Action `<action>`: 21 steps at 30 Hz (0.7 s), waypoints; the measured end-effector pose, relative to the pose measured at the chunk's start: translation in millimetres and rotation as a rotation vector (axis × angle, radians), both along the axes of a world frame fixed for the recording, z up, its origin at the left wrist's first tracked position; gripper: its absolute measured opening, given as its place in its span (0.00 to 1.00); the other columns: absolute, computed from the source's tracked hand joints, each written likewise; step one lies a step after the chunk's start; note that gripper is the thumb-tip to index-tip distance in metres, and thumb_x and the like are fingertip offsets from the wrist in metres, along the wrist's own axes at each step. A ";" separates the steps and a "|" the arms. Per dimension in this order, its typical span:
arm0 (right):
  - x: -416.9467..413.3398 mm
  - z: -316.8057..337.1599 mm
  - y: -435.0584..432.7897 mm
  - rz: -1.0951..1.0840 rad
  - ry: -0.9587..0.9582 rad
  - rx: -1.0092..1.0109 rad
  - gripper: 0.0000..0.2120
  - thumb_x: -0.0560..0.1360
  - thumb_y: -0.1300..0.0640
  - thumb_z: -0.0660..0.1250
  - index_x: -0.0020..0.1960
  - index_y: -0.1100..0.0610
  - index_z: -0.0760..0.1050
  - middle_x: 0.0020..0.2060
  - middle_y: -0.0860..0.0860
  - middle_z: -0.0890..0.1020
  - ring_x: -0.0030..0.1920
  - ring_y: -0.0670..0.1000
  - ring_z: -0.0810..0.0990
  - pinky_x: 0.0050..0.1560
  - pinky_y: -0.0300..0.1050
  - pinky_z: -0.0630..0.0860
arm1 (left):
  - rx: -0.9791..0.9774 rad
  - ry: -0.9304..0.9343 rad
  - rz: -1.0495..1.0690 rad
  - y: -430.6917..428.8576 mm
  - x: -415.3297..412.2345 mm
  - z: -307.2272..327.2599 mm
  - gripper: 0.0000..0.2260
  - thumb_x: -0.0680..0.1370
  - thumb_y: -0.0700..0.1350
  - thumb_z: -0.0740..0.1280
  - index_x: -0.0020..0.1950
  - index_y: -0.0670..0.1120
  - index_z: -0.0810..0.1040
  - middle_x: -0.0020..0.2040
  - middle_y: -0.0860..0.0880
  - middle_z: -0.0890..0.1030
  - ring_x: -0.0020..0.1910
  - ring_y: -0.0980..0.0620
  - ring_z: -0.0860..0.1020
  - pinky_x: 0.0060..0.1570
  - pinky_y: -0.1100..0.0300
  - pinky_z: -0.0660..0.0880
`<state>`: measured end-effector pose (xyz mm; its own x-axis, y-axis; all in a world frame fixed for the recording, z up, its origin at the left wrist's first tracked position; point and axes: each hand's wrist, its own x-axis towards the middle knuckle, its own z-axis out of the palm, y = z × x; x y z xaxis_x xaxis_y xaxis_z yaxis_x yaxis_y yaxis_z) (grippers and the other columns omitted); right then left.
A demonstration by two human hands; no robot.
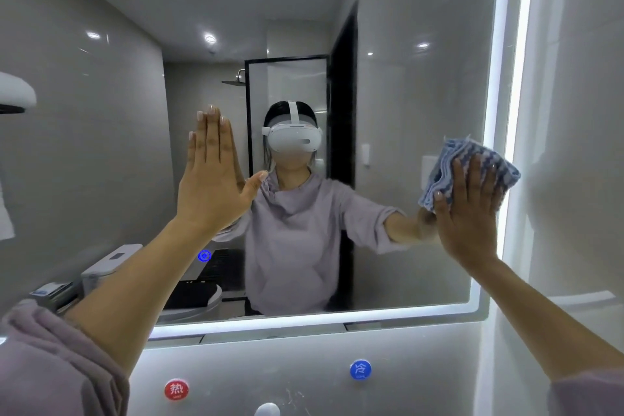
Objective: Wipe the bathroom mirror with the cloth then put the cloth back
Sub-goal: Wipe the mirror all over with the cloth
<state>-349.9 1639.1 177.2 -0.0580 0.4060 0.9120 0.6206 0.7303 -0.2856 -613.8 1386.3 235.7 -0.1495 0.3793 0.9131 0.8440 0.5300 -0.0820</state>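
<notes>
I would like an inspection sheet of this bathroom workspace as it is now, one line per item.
Surface: mirror, lit strip along its right and bottom edges; smears cannot be told.
Job's things: blue-and-white cloth, bunched, pressed on the glass near the right edge.
Clutter: nothing seen.
Grippers: left hand flat on the glass, fingers straight; right hand flat on the cloth.
Cables: nothing seen.
Surroundings: grey wall; red round label and blue round label below the mirror; white fixture at the left edge.
</notes>
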 end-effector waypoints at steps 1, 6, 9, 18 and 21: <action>-0.7 7.4 1.1 -0.009 0.045 -0.010 0.43 0.78 0.36 0.33 0.73 0.68 0.60 0.73 0.69 0.60 0.74 0.71 0.55 0.73 0.66 0.47 | 0.000 0.001 0.000 0.0 0.4 0.0 0.42 0.75 0.66 0.48 0.75 0.38 0.36 0.77 0.39 0.39 0.77 0.43 0.38 0.74 0.53 0.36; -12.7 45.3 3.6 -0.138 0.196 -0.162 0.32 0.80 0.44 0.41 0.79 0.59 0.46 0.78 0.58 0.47 0.78 0.60 0.43 0.75 0.56 0.37 | 0.003 -0.001 0.004 -0.1 0.5 -0.6 0.42 0.76 0.66 0.48 0.76 0.38 0.38 0.77 0.39 0.39 0.76 0.44 0.37 0.74 0.55 0.34; -30.8 65.3 -10.1 -0.199 0.258 -0.266 0.29 0.84 0.45 0.44 0.79 0.58 0.42 0.78 0.57 0.44 0.78 0.59 0.41 0.73 0.55 0.35 | 0.005 0.001 -0.003 0.9 -0.4 -0.8 0.42 0.76 0.66 0.48 0.76 0.38 0.38 0.77 0.40 0.39 0.76 0.45 0.36 0.74 0.55 0.33; -51.4 87.9 -32.2 -0.098 0.084 -0.078 0.31 0.80 0.42 0.37 0.76 0.56 0.33 0.78 0.60 0.42 0.77 0.62 0.39 0.75 0.63 0.39 | 0.009 0.011 0.000 0.8 -0.6 -0.6 0.42 0.76 0.66 0.48 0.76 0.37 0.38 0.77 0.39 0.39 0.77 0.43 0.37 0.74 0.54 0.33; -71.4 98.7 -48.6 -0.069 0.001 0.061 0.33 0.79 0.41 0.38 0.79 0.56 0.40 0.78 0.60 0.45 0.77 0.63 0.42 0.75 0.63 0.39 | 0.007 0.004 -0.001 0.6 -0.5 -0.3 0.42 0.75 0.66 0.48 0.76 0.37 0.38 0.77 0.40 0.38 0.77 0.44 0.37 0.74 0.54 0.33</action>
